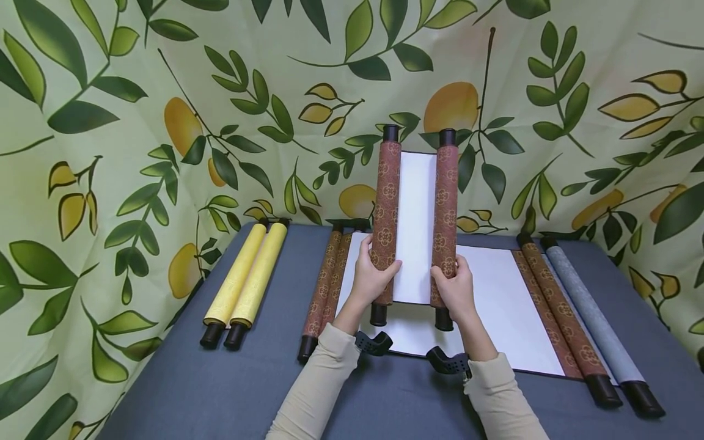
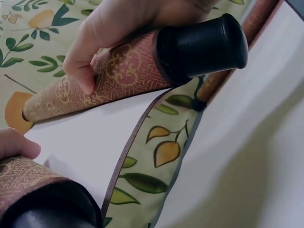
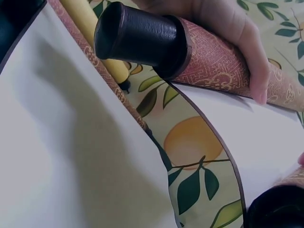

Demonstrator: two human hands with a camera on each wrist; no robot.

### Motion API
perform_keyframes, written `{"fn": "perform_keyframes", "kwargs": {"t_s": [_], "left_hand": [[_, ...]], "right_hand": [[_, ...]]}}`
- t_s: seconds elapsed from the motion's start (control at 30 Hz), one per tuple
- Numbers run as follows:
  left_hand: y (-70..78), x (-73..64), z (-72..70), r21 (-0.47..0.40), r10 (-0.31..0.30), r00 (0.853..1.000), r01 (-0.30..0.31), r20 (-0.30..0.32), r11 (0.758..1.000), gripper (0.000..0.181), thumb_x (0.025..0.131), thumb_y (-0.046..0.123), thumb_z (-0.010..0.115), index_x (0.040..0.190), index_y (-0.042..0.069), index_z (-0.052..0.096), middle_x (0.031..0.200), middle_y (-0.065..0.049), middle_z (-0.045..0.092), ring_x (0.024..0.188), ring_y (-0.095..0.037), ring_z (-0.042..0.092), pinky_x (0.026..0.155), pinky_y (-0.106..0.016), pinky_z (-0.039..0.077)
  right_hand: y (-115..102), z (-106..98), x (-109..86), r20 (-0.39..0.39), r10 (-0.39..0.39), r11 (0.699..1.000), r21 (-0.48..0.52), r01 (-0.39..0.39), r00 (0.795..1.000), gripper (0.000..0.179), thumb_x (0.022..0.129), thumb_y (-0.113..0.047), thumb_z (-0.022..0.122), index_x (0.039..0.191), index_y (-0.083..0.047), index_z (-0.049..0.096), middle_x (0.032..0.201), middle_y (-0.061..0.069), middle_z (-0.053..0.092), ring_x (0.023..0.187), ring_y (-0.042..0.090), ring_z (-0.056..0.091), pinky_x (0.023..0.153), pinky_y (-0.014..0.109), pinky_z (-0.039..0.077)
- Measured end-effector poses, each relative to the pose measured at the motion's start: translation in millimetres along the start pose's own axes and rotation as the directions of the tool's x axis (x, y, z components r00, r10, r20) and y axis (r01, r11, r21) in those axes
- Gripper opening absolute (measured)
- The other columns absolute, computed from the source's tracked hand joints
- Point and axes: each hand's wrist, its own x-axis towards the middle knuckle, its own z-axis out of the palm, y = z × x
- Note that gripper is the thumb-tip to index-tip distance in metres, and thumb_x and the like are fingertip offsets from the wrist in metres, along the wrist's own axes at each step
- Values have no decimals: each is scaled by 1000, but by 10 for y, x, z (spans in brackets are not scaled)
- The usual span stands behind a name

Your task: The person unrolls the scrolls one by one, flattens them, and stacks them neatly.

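Observation:
A partly unrolled red scroll (image 1: 387, 208) with gold floral patterning and black end knobs is held up over the table, a strip of white paper (image 1: 416, 232) showing between its two rolls. My left hand (image 1: 370, 272) grips the left roll near its lower end, thumb across the front. The right roll (image 1: 445, 226) is gripped by my right hand (image 1: 456, 286) in the same way. Below lies a second scroll, spread flat, its white sheet (image 1: 511, 305) running between brown-red rolls; the raised scroll and my hands cover part of it.
Two yellow rolls (image 1: 258, 275) lie side by side at the left of the blue-grey table (image 1: 165, 391). At the right edge rests a grey-blue roll (image 1: 596, 311) beside the spread scroll's right roll (image 1: 561, 305). Leaf-patterned cloth (image 1: 308, 61) hangs behind the table.

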Motion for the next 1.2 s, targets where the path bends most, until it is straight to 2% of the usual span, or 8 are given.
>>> {"fn": "perform_keyframes", "kwargs": {"t_s": [0.17, 0.37, 0.5, 0.7, 1.0, 1.2], "left_hand": [[12, 7, 6, 6, -4, 1000, 4, 0, 1000, 77, 83, 4, 67, 146, -2, 24, 122, -33, 58, 106, -45, 63, 83, -49, 56], [-6, 2, -6, 20, 0, 1000, 0, 1, 1000, 77, 83, 10, 70, 146, 3, 26, 119, -29, 60, 104, -40, 65, 81, -42, 58], [0, -4, -19, 0, -21, 999, 21, 28, 1000, 77, 84, 12, 69, 146, 1, 25, 120, -30, 60, 104, -40, 65, 81, -41, 58], [11, 16, -39, -26, -69, 995, 71, 70, 997, 66, 87, 11, 65, 140, -2, 29, 122, -29, 59, 104, -38, 65, 81, -36, 57], [-15, 35, -93, -35, -91, 992, 94, 88, 995, 58, 90, 19, 64, 139, 6, 35, 126, -23, 56, 108, -31, 60, 83, -31, 51], [-22, 48, -137, -47, -85, 993, 89, 82, 995, 55, 91, 19, 63, 138, 3, 40, 127, -22, 54, 111, -31, 56, 87, -32, 49]], "right_hand": [[11, -8, 6, -3, 5, 1000, -10, -5, 1000, 51, 89, -10, 54, 135, 7, 38, 119, 26, 53, 91, 20, 55, 67, 18, 44], [36, -24, 22, 14, 21, 1000, 4, -21, 1000, 60, 88, -16, 65, 136, 4, 35, 126, 24, 50, 103, 26, 55, 72, 17, 44], [56, -45, 33, 22, 33, 999, -16, -33, 999, 66, 86, -17, 69, 136, 4, 32, 130, 24, 47, 110, 30, 54, 76, 21, 44], [67, -86, 46, -2, 54, 997, -60, -54, 999, 61, 89, -17, 63, 134, 6, 30, 124, 26, 47, 101, 30, 56, 70, 21, 45], [50, -137, 55, -5, 25, 999, -48, -25, 1000, 47, 90, -13, 60, 127, 4, 37, 112, 20, 52, 79, 10, 53, 64, 20, 46], [67, -152, 79, 13, 55, 998, -16, -55, 998, 47, 92, -18, 60, 131, 0, 41, 120, 17, 52, 88, 11, 51, 71, 21, 44]]}}
